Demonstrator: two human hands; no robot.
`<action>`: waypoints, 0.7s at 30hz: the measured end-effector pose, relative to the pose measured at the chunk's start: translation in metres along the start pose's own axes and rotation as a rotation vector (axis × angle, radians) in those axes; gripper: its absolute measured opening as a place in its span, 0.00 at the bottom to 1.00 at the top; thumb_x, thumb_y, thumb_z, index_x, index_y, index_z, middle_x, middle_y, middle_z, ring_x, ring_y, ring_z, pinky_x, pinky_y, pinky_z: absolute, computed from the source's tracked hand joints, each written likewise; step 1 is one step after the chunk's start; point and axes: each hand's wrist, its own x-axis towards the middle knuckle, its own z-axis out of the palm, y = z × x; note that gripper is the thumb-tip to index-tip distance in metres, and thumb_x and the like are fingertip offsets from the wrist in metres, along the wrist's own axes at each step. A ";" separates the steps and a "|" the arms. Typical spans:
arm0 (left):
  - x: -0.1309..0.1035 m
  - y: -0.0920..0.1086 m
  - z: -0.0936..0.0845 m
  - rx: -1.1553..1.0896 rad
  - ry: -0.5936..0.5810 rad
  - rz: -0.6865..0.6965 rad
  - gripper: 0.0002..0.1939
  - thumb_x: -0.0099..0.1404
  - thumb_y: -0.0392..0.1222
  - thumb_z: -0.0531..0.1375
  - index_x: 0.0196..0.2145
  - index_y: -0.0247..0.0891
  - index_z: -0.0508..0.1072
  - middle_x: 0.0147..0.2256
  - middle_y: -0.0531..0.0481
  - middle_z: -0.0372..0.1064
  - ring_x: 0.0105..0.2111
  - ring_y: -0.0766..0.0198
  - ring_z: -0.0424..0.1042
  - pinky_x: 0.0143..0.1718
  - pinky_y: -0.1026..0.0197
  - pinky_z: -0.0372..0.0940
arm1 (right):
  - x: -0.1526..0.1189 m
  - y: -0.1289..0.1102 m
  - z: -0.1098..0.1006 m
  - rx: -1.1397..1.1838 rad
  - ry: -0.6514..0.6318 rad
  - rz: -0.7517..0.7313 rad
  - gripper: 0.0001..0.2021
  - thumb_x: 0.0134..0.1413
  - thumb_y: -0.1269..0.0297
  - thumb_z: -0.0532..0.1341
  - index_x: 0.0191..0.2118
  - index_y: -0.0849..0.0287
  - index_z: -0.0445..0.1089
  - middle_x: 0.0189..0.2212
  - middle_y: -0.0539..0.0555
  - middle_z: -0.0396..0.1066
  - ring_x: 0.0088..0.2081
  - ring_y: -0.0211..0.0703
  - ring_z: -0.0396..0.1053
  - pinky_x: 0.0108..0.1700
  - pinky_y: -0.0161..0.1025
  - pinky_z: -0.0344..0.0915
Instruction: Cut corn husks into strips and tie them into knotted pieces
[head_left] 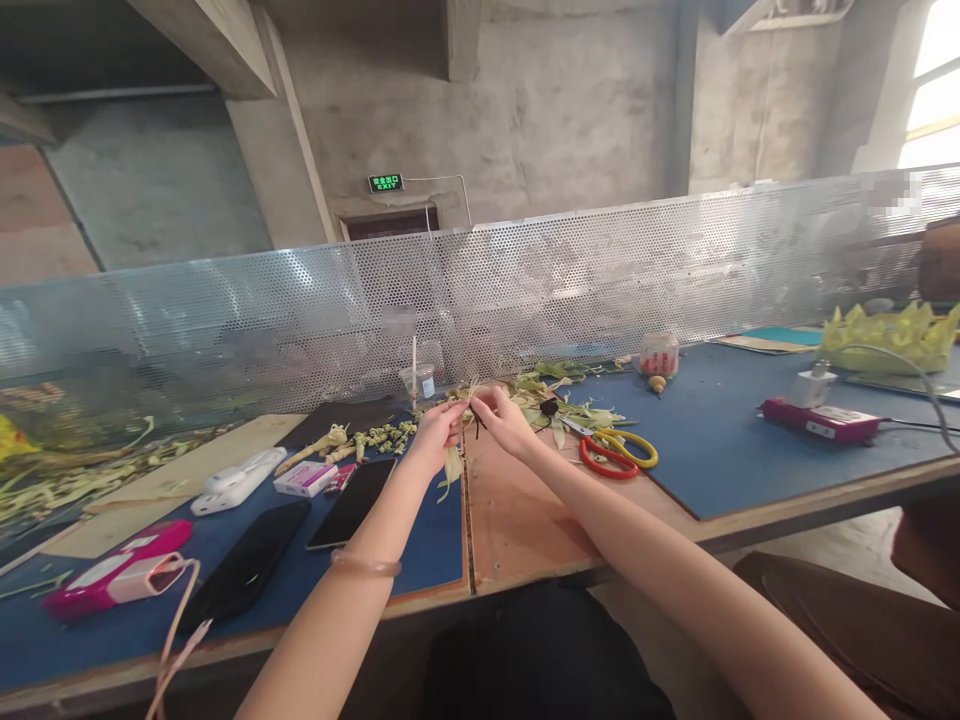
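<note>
Both arms are bare all the way up, no sleeves showing at all. Left hand [433, 437] and right hand [505, 420] have no gloves or rings that I can spot. Only thing worn is a thin translucent pinkish bangle [365, 565] round the left wrist.

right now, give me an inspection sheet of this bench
surface: blue mats on a wooden bench
job's things: pale husk strip and a dark thread between both hands
clutter: scissors, two phones, husk scraps, cup
grips: left hand and right hand pinch the strip
cables: one from the pink power bank, one on the far right
surroundings: perforated metal screen, concrete wall, exit sign
</note>
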 end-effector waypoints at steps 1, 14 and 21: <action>0.000 0.000 0.000 0.011 0.001 0.006 0.14 0.46 0.41 0.67 0.29 0.31 0.71 0.15 0.62 0.45 0.12 0.79 0.43 0.13 0.70 0.34 | 0.000 0.000 0.001 0.045 -0.018 0.025 0.13 0.54 0.54 0.51 0.33 0.59 0.60 0.32 0.52 0.67 0.33 0.39 0.63 0.36 0.36 0.59; 0.000 -0.001 0.001 0.058 0.015 0.045 0.12 0.47 0.41 0.65 0.28 0.32 0.70 0.14 0.62 0.46 0.13 0.79 0.44 0.13 0.71 0.35 | 0.005 0.005 0.003 0.145 -0.096 -0.011 0.19 0.52 0.47 0.53 0.24 0.59 0.58 0.19 0.45 0.55 0.23 0.34 0.53 0.27 0.33 0.52; -0.001 -0.001 0.002 0.049 0.020 0.051 0.12 0.47 0.41 0.65 0.28 0.32 0.70 0.14 0.62 0.46 0.12 0.79 0.43 0.13 0.71 0.35 | 0.004 0.001 0.002 0.184 -0.125 -0.001 0.19 0.52 0.47 0.53 0.25 0.59 0.58 0.18 0.46 0.57 0.22 0.34 0.55 0.27 0.33 0.54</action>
